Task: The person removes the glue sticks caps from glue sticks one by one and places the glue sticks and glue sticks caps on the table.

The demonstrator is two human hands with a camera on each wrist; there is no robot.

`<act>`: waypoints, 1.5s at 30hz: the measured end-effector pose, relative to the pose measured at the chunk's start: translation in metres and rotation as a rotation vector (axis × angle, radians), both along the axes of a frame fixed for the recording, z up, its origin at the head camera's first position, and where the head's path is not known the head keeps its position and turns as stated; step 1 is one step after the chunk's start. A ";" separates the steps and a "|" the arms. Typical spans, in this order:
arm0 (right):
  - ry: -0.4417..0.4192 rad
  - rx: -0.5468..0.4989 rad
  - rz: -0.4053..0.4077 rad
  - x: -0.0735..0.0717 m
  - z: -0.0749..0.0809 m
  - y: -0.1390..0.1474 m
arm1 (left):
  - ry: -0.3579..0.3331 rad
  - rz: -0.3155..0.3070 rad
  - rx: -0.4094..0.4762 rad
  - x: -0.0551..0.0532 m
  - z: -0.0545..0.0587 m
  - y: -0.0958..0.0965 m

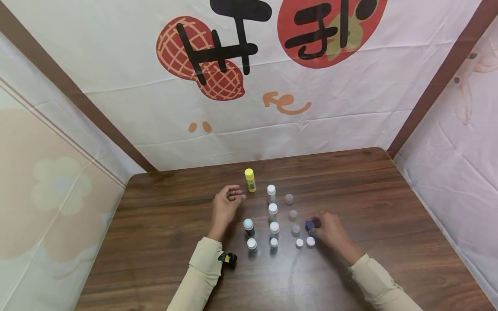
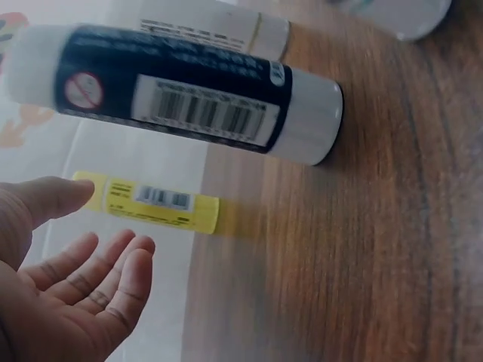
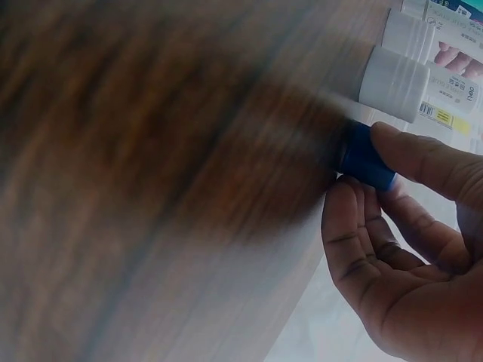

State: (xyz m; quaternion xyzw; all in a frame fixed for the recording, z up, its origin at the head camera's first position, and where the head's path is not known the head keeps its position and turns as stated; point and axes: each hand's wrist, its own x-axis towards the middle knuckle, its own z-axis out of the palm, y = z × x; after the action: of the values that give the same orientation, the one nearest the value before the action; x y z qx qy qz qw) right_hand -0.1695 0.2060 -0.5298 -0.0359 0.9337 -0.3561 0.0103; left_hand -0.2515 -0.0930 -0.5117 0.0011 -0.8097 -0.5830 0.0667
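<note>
My right hand pinches a small blue cap between thumb and fingertips, at tabletop level. Beside it lie two white caps, and a row of three translucent caps runs away from me. Loosely curved and holding nothing, my left hand is just left of a yellow glue stick that stands upright. In the left wrist view a glue stick with a dark blue label and barcode stands close by. A column of several white glue sticks stands upright between the hands.
Another white-topped stick stands near the dark-labelled one. A black wrist strap piece shows by the left sleeve. The brown wooden table ends at a printed cloth wall, with more cloth at both sides.
</note>
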 end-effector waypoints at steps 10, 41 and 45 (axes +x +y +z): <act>0.025 0.009 -0.002 -0.001 -0.004 0.002 | -0.007 0.028 0.074 -0.022 -0.012 0.005; 0.040 0.004 0.022 -0.005 -0.003 0.005 | 0.017 -0.094 0.053 -0.060 -0.038 0.019; 0.033 0.011 0.022 -0.005 -0.004 0.006 | 0.009 -0.078 -0.011 -0.061 -0.039 0.020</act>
State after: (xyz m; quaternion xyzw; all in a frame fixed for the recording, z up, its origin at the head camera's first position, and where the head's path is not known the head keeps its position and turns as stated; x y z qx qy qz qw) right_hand -0.1742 0.2118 -0.5338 -0.0523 0.9352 -0.3504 -0.0012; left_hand -0.3120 -0.0730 -0.5509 -0.0338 -0.8119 -0.5809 0.0476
